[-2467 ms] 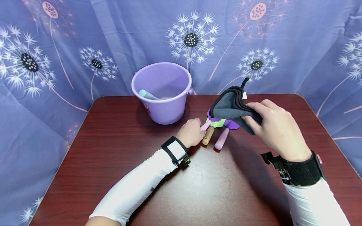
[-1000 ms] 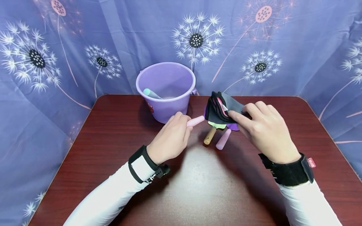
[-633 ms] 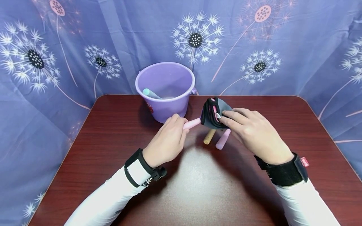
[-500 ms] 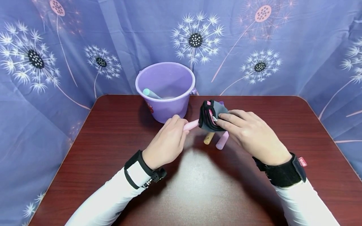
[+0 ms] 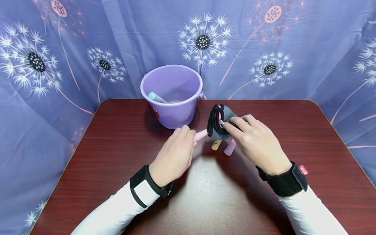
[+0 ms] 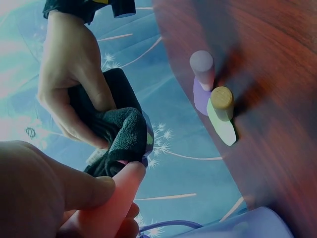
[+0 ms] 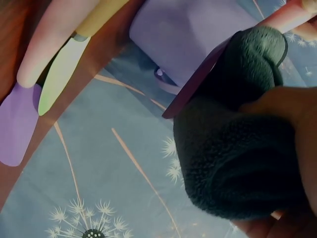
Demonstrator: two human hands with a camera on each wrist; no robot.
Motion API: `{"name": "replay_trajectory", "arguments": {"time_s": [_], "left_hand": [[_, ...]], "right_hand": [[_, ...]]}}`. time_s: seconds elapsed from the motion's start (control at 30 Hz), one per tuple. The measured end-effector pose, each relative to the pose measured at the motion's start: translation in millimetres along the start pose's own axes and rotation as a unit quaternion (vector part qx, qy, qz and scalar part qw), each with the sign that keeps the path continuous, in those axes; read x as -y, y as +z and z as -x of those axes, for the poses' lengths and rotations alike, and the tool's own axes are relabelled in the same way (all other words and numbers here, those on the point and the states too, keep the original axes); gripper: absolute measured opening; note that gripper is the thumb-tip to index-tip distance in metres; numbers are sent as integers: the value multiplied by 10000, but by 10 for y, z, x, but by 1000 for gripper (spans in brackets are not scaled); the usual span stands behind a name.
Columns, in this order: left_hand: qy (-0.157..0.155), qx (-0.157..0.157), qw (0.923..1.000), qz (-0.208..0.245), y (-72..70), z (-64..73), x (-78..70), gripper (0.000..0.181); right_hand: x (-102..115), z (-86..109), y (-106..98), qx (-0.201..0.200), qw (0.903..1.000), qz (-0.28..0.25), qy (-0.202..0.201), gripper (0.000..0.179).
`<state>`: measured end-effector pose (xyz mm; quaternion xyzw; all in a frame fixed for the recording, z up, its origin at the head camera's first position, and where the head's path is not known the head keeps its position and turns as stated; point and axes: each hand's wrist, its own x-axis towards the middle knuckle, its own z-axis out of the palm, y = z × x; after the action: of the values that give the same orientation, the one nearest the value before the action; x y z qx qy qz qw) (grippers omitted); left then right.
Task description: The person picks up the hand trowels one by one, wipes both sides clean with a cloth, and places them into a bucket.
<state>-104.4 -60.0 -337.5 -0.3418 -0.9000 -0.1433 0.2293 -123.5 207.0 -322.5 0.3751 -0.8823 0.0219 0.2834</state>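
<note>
In the head view my left hand (image 5: 173, 153) grips the pink handle (image 5: 201, 134) of a trowel, raised in front of the bucket. My right hand (image 5: 255, 143) holds a folded dark grey cloth (image 5: 227, 114) with black edging, wrapped about the trowel where handle meets blade. Part of the purple blade (image 7: 198, 87) shows past the cloth in the right wrist view. Two more trowels lie below on the table: one has a wooden handle (image 5: 216, 144) and a green blade (image 6: 220, 126), the other a pink handle (image 5: 230, 147) and a purple blade (image 6: 200, 96).
A purple bucket (image 5: 176, 114) stands at the back of the dark red table (image 5: 117, 137), left of the trowels. Inside it leans a tool with a mint handle (image 5: 157, 97). A blue dandelion-print curtain (image 5: 132, 39) hangs right behind the table.
My left hand has lifted the pink-handled trowel off the table and drawn it left. The cloth has come left and down onto it, and lately both hands have shifted slightly lower.
</note>
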Motion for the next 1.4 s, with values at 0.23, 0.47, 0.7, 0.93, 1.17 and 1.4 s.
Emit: {"name": "replay_trajectory", "arguments": {"time_s": [0.23,0.47,0.7,0.93,1.17,1.4], "left_hand": [[-7,-69,9998,-209,-7,28,-22,16],[-78,-142,9998,-153,-29,18,-18,16],[-166,-284,9993,-195,-17,1,-16,19],[-138,-450,9985,-284,-12,-16,-25,20],[-100,-437,9982,-407,9,-35,-59,21],[-150,-248,9981,-536,15,-37,-114,22]], "right_hand": [[15,19,18,-313,9978,133,561,48],[3,41,-24,-524,9919,236,1131,47],[-9,49,-61,-586,9878,246,1421,44],[-26,60,-82,-542,9850,153,1629,43],[15,56,-69,-691,9861,166,1499,43],[84,28,-48,-680,9913,155,1114,39]]}}
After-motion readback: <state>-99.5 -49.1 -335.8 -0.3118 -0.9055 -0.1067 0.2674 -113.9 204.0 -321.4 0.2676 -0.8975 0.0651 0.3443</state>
